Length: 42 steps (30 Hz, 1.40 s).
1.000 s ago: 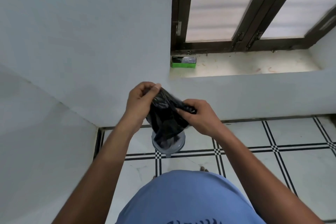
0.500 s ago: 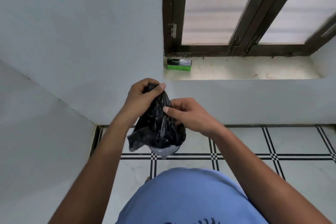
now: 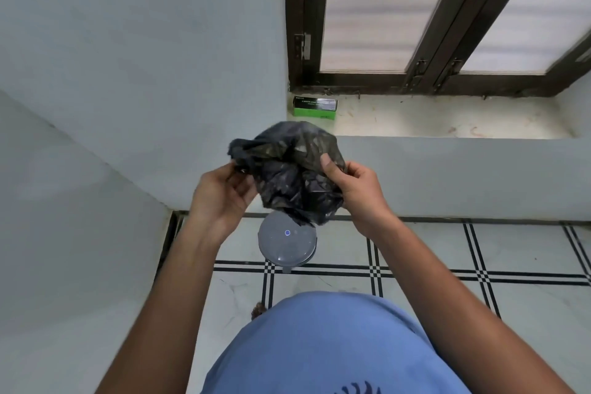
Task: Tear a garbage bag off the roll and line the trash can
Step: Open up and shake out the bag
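You are holding the crumpled black garbage bag (image 3: 295,169) above the closed grey trash can (image 3: 287,241), your left hand (image 3: 220,198) apparently pinching its left edge and your right hand (image 3: 353,189) gripping its right side.

The garbage bag (image 3: 297,176) hangs between both hands, the left hand (image 3: 220,198) at its nine o'clock edge and the right hand (image 3: 355,192) at its three o'clock edge. The trash can (image 3: 287,245) stands on the floor (image 3: 431,246) directly below, at the bag's six o'clock, close to the wall (image 3: 128,57). A box (image 3: 315,108) lies on the window ledge (image 3: 447,118) at the bag's twelve o'clock, in the ledge's left corner.
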### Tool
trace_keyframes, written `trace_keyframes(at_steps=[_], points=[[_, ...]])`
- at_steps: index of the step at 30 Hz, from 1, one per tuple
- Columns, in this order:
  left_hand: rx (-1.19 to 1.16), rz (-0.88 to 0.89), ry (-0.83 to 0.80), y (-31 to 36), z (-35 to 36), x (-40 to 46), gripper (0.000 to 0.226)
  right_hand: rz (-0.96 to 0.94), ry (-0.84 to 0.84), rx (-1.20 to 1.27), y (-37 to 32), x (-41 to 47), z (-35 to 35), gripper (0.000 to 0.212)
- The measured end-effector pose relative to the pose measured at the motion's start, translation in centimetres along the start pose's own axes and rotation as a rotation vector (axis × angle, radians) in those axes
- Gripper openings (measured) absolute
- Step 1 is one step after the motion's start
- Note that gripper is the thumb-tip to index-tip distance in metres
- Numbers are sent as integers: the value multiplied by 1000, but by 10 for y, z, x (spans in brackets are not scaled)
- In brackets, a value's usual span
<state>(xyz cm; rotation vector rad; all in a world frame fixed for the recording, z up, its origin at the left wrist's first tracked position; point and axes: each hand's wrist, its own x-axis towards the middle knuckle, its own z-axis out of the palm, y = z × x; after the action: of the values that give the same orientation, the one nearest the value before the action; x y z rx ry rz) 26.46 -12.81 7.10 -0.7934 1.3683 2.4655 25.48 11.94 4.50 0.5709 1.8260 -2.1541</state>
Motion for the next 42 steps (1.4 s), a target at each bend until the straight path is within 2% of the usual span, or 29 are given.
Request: trace_keyframes(at_steps=[1,3,6,8,10,12,13,14,15,16,18,20,22,23,24,25,27,29,30,32,34,36,37,38,41,42], points=[[-53,-16,7,4,-5,0,30,22,20,-9,4,3,-5,48],[7,-15,9,9,-9,-5,37,56,70,-67,12,8,-17,44],[189,-4,-19,11,-7,-8,42,-2,148,-368,18,9,-29,37],[304,15,-29,9,0,-9,43,-128,112,-598,14,-2,-29,70],[392,37,-59,4,8,-8,39,-293,-28,-704,2,-17,-20,104],[426,34,-135,3,20,-9,28,-327,-226,-702,-9,-27,-6,113],[414,32,-176,4,26,-10,24,-298,-291,-673,-12,-27,-1,103],[390,27,-215,5,30,-12,24,-271,-317,-647,-13,-23,4,81],[387,29,-247,7,33,-14,25,-253,-307,-624,-10,-19,5,51],[442,49,-248,11,35,-17,31,-264,-259,-615,-7,-13,5,27],[741,96,-215,21,31,-20,50,-291,-152,-545,-3,-5,1,21],[1211,57,-215,30,19,-14,64,-233,-86,-377,-3,-3,-5,22],[1712,6,-122,32,4,1,53,-134,-23,-206,-5,-1,-11,24],[1899,10,-2,33,-4,7,39,-93,16,-140,-8,0,-15,26],[1987,44,125,34,-13,13,24,-79,51,-85,-10,1,-19,30],[1968,73,200,37,-23,18,13,-88,70,-44,-13,1,-24,39],[1623,77,171,45,-42,24,10,-113,40,-9,-18,-2,-35,58],[1196,19,47,50,-44,19,31,-89,-59,-15,-20,-6,-42,60],[1096,-25,-5,49,-38,14,45,-64,-112,-30,-20,-8,-41,55],[1067,-214,-88,38,-16,6,75,-23,-180,-27,-20,-13,-33,51],[1117,-483,-213,16,5,2,107,13,-200,42,-17,-16,-20,54],[1056,-671,-361,-12,20,2,125,43,-237,139,-16,-20,-11,54],[989,-697,-395,-26,24,4,122,52,-264,189,-15,-22,-8,51],[912,-673,-391,-41,27,7,110,58,-290,243,-15,-24,-7,50],[559,-470,-241,-74,26,23,38,65,-357,364,-10,-26,-20,64],[402,-409,-200,-76,24,27,26,69,-365,348,-8,-26,-27,69]])
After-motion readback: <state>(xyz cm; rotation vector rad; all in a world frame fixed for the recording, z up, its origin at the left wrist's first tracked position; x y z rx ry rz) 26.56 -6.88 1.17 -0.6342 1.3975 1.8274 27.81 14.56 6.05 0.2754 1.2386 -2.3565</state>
